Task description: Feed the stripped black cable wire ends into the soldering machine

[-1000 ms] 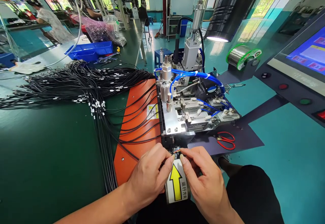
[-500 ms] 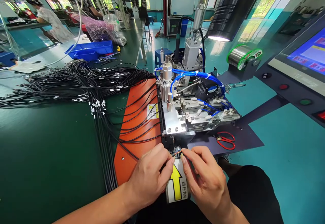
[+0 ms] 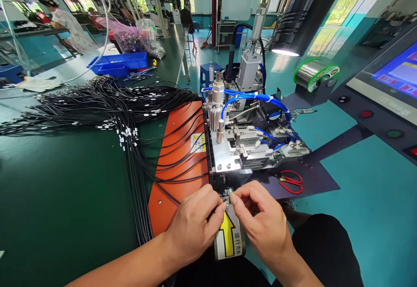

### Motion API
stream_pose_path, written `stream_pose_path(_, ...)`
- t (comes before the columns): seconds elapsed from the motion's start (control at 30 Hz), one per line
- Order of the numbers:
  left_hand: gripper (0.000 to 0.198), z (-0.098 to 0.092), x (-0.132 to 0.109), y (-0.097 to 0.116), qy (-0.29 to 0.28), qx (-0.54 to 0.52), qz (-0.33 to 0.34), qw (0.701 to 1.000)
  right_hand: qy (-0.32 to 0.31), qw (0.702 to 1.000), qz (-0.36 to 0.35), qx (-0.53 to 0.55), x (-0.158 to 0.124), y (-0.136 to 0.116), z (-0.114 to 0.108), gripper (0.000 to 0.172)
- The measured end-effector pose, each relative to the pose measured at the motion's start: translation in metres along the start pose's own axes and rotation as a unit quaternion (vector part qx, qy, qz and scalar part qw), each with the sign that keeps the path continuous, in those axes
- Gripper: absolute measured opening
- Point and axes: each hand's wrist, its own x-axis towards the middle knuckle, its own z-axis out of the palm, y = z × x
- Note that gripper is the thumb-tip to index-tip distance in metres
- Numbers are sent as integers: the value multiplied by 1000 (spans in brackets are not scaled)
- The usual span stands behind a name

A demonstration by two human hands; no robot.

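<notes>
My left hand [image 3: 198,222] is closed in a pinch on a black cable [image 3: 166,190] close to its stripped end, where thin coloured wires show. Opposite it, my right hand [image 3: 265,222] pinches the tips of those wires between thumb and forefinger. Both hands meet at the front of a metal machine [image 3: 224,154] with blue air hoses. Just below the fingertips is a rounded part with a yellow arrow label [image 3: 229,235]. Several more black cables lie across the orange plate [image 3: 177,135] left of the machine, their ends running in at its edge.
A large bundle of black cables [image 3: 107,100] covers part of the green table [image 3: 65,183]. Red-handled scissors [image 3: 291,182] lie on the dark plate at right. Beyond are a solder spool [image 3: 312,76], a black lamp [image 3: 302,18] and a control screen [image 3: 394,67]. A co-worker [image 3: 70,28] sits at far left.
My right thumb and fingers have shifted slightly along the wires and closed nearer to my left fingertips. The left hand keeps its pinch. The view has shifted a little.
</notes>
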Motion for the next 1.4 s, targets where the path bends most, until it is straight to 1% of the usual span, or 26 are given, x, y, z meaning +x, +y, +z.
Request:
stream_pose_path(0.13,22,-1,0,0,7,-12,-4,1000,37,989,-129,-65,-12,6,14,12)
stream_pose_path(0.17,22,-1,0,0,7,-16,-8,1000,46,985,-146,-79,-15,6,16,12)
stream_pose_path(0.23,21,-2,0,0,9,-23,-14,1000,44,984,-154,-83,-18,6,17,14)
stream_pose_path(0.27,21,-3,1,0,8,-25,-16,1000,37,987,-143,-68,-18,6,15,15)
stream_pose_path(0.33,20,-4,1,1,5,-26,-18,999,25,996,-83,-15,-14,5,7,13)
stream_pose_path(0.4,20,-4,1,3,1,-24,-18,1000,31,998,18,47,-8,5,-3,16)
stream_pose_path(0.43,20,-5,1,3,0,-23,-19,1000,29,994,71,77,-5,6,-7,20)
stream_pose_path(0.47,20,-5,2,4,-2,-22,-20,1000,19,987,118,106,-2,7,-10,23)
stream_pose_path(0.53,20,-5,2,4,-4,-23,-22,1000,-22,969,183,167,3,10,-12,29)
stream_pose_path(0.6,21,-6,1,4,-5,-24,-20,999,-63,947,219,226,6,12,-9,35)
stream_pose_path(0.7,21,-5,1,4,-6,-25,-16,1000,-91,916,258,294,7,11,-3,41)
stream_pose_path(0.8,21,-5,0,3,-8,-22,-15,1000,-99,895,278,334,7,7,-2,41)
stream_pose_path(0.87,21,-4,-1,3,-10,-21,-17,1000,-100,894,278,338,8,6,-3,41)
stream_pose_path(1.07,22,-3,0,2,-12,-16,-21,1000,-95,923,255,273,10,7,-6,40)
stream_pose_path(1.23,21,-3,0,1,-16,-14,-19,1000,-94,938,231,242,10,7,-6,38)
stream_pose_path(1.4,22,-3,0,3,-20,-6,-17,1000,-96,948,225,204,11,4,-9,37)
